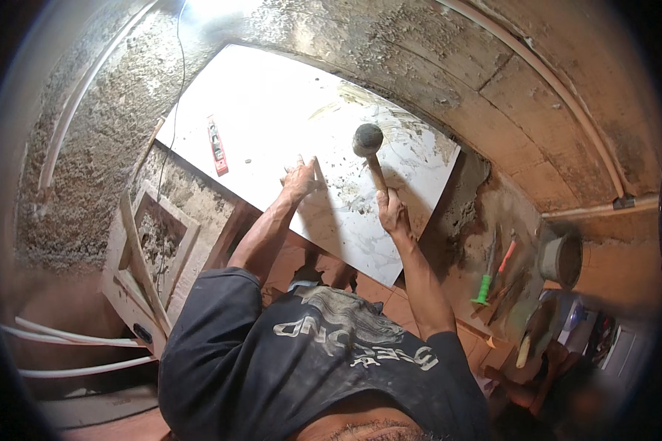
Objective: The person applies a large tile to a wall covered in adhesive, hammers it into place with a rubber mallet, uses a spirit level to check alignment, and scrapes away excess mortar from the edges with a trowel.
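Note:
A large white marble-look slab lies in front of me, with dirt and grey smears on its right part. My right hand is closed round the wooden handle of a rubber mallet. The mallet's dark head is over the slab's right half; whether it touches the surface I cannot tell. My left hand rests on the slab near its front edge, fingers spread, holding nothing. To the left of that hand, a short red spirit level lies on the slab.
Rough plastered walls stand behind and left of the slab. A wooden frame with loose strips stands at left, near white pipes. At right are a green-handled tool, a round bucket and a wooden-handled trowel.

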A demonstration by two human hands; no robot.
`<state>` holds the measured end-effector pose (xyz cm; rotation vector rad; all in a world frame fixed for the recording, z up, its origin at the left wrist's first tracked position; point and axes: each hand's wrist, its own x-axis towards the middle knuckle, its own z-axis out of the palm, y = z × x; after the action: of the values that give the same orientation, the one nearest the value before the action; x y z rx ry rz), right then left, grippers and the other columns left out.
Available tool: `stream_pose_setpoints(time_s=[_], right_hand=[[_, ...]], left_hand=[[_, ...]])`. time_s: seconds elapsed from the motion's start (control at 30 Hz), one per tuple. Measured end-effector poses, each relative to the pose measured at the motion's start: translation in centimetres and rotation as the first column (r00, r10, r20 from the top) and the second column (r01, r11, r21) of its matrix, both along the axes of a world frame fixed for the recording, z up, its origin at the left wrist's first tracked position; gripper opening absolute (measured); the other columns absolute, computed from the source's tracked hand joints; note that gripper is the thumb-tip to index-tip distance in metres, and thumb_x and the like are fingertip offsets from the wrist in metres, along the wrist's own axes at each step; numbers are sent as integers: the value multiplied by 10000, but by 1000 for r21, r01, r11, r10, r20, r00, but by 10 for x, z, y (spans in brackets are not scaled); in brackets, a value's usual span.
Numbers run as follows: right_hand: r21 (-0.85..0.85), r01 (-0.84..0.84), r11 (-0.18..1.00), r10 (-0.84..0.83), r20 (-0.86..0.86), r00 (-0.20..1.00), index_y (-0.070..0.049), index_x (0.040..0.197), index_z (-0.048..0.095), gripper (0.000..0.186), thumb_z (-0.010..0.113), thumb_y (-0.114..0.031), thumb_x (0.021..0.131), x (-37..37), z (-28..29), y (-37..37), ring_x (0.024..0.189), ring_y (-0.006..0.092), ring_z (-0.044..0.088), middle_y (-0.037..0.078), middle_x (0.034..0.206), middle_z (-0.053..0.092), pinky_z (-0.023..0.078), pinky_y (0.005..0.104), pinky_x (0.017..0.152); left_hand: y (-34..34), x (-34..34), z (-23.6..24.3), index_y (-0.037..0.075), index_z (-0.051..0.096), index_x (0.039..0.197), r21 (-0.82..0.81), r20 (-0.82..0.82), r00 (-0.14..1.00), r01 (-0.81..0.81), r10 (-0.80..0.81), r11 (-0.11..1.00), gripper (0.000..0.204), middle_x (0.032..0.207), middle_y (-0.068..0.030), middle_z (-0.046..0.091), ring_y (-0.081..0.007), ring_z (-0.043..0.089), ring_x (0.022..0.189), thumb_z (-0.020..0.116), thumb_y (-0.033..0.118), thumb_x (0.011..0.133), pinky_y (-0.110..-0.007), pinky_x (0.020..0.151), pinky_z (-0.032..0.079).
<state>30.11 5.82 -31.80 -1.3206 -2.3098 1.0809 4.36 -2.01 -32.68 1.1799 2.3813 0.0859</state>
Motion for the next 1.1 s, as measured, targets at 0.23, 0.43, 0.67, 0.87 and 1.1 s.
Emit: stream_pose_setpoints(time_s=[0.23,0.43,0.67,0.87,1.1], right_hand=[[75,-15,997,28,-183,983,-18,1100,519,390,412,-360,945,-38,0,37,888,487,574,281,907,616,465,513,742],[76,-29,997,45,-221,974,-22,1088,515,422,390,-398,945,-63,0,64,890,505,564,312,928,603,453,541,760],[94,-64,994,79,-169,982,-19,1172,479,476,380,-424,942,-98,-21,91,884,520,570,341,921,596,462,554,762],[185,-51,981,72,-105,992,14,1203,469,515,376,-420,942,-127,-34,114,943,518,556,346,980,586,455,530,815],[196,-33,980,54,-106,993,30,1189,475,539,358,-436,945,-154,-31,128,973,515,541,350,1024,571,450,522,836]], left_hand=[[3,-10,-21,245,319,1405,-30,172,979,-105,109,994,879,1502,-234,121,-558,242,1286,803,264,672,-671,914,362],[7,9,14,202,328,1402,-62,-18,998,-66,65,996,801,1455,-238,237,-454,486,1154,730,138,712,-558,876,474],[6,-2,-4,268,283,1428,-94,139,980,-133,145,987,921,1521,-185,95,-545,208,1305,809,313,673,-691,904,354],[7,-5,-5,231,336,1397,-22,130,983,-129,131,991,705,1495,-230,153,-546,347,1233,622,103,765,-639,889,414],[7,1,0,293,270,1436,-84,146,976,-148,159,985,756,1533,-170,63,-544,138,1334,578,61,785,-720,939,266]])
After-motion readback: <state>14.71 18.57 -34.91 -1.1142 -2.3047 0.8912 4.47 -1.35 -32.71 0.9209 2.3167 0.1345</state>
